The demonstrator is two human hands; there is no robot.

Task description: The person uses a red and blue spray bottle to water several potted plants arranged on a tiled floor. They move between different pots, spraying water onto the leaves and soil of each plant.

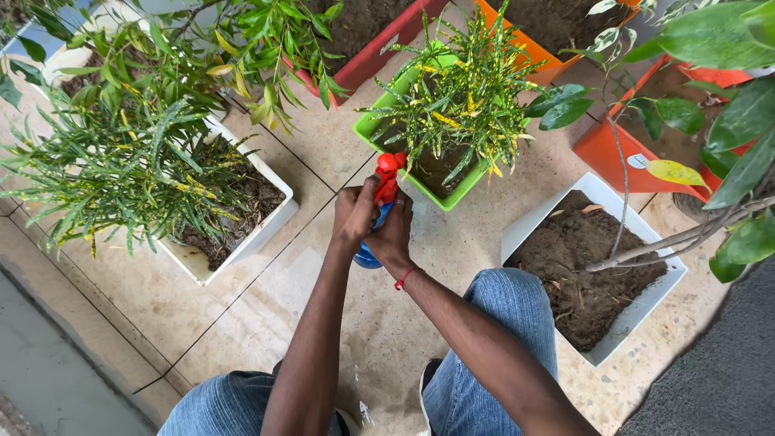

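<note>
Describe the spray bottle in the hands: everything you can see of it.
The spray bottle has a red plastic trigger head and a blue body, mostly hidden. Both hands wrap it: the left hand and the right hand, which wears a red wrist thread. It is held above the tiled floor, its head toward the green pot of yellow-speckled foliage. No spray is visible.

We count one spray bottle [379, 211], red nozzle, blue body. Two hands: left hand [353, 216], right hand [393, 234]. Two white planters in full view: [266, 226], [533, 230]. One green planter [373, 133]. Three red or orange planters: [379, 50], [529, 50], [605, 153].
</note>
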